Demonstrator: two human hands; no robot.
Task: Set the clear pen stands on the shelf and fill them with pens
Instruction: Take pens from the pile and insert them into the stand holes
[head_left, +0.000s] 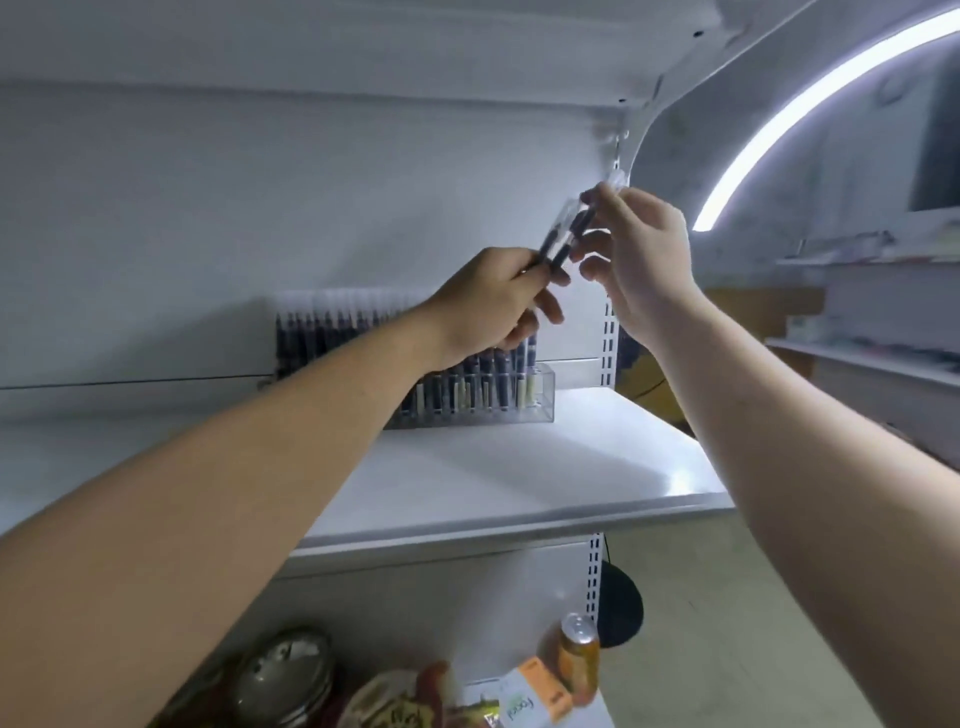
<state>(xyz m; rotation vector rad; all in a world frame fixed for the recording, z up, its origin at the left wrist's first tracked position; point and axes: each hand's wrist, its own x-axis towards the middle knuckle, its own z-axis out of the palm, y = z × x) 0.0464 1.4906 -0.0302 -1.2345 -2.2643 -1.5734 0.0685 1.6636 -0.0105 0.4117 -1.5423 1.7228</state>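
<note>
Both hands clamped on a small bunch of pens (563, 234): left hand (485, 306) closed round the lower ends, right hand (641, 249) pinching the clear caps up top. Light, stiff, probably slick plastic; best gripped mid-barrel, a few at a time. Held well above the shelf (519, 483), over the clear pen stand (540, 397), already mostly full, standing at the back below the left hand.
</note>
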